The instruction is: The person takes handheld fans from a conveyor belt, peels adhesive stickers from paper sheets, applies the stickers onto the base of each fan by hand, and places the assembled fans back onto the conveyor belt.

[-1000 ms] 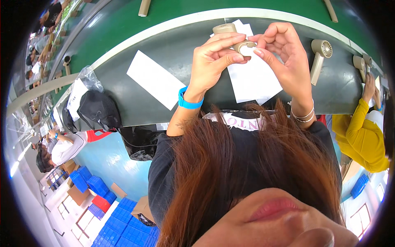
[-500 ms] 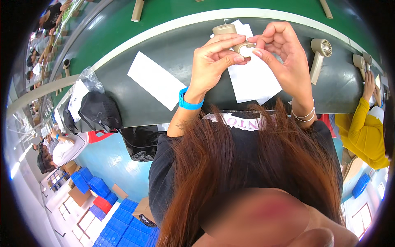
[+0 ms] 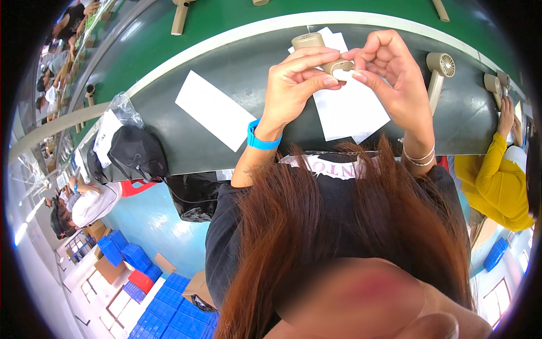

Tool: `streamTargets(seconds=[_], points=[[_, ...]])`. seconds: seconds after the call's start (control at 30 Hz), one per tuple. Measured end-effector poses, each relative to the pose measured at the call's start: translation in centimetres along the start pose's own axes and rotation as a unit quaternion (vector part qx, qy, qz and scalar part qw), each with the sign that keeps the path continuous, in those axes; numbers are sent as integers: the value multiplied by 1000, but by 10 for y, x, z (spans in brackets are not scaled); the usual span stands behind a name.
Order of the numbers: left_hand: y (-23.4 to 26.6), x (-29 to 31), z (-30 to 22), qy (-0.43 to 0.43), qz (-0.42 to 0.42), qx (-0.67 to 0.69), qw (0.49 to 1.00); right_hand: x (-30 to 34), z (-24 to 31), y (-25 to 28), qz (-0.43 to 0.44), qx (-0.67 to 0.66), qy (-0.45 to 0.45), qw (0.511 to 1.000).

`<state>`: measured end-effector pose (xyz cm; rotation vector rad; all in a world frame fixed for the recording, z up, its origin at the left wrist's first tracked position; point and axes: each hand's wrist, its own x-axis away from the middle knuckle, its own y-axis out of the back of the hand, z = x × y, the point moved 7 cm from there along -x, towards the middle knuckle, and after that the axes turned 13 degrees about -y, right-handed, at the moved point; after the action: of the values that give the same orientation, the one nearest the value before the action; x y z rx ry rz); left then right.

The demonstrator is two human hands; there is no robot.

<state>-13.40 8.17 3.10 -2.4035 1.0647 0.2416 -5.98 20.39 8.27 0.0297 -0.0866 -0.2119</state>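
My left hand (image 3: 299, 79), with a blue band at its wrist, is closed round a beige handheld fan (image 3: 334, 65). Its rounded end faces me past my fingertips. Just beyond my left fingers shows a round beige fan head (image 3: 307, 39); my fingers hide whether it joins the held part. On the rounded end sits a small white piece (image 3: 342, 74), tilted, with beige showing above it. My right hand (image 3: 392, 73) has its thumb tip against this white piece and its forefinger at the fan's upper edge, the other fingers curled. White sheets (image 3: 350, 110) lie beneath both hands.
Another white sheet (image 3: 214, 110) lies to the left on the dark worktop (image 3: 164, 85). Right of my hands lies a beige fan (image 3: 440, 66). A green conveyor belt (image 3: 237, 22) carries fan parts beyond a pale rail. A black bag (image 3: 135, 151) rests at left; a yellow-sleeved co-worker (image 3: 499, 181) sits at right.
The white piece has tilted away from the fan's end, baring more beige. My right hand has shifted slightly right and down. Fan parts on the green belt have moved left.
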Motion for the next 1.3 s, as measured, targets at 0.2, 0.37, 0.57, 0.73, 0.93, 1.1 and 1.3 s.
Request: streamTargets(seconds=[0.2, 0.37, 0.57, 0.73, 0.93, 1.1, 1.3], points=[[1, 0, 1, -3, -2, 11, 1000, 0, 2, 4, 11, -18, -1, 1000], [1, 0, 1, -2, 1, 16, 1000, 1, 6, 1, -5, 46, -8, 999], [-1, 0, 3, -3, 3, 18, 1000, 2, 7, 1, -21, 53, -6, 998], [-1, 0, 1, -4, 1, 19, 1000, 1, 6, 0, -13, 58, -12, 998], [-2, 0, 2, 4, 1, 16, 1000, 1, 7, 1, -26, 74, -16, 997], [-3, 1, 3, 12, 1, 16, 1000, 2, 9, 1, -34, 83, -17, 996], [-5, 2, 2, 9, 4, 19, 1000, 3, 9, 1, -39, 94, -14, 995]])
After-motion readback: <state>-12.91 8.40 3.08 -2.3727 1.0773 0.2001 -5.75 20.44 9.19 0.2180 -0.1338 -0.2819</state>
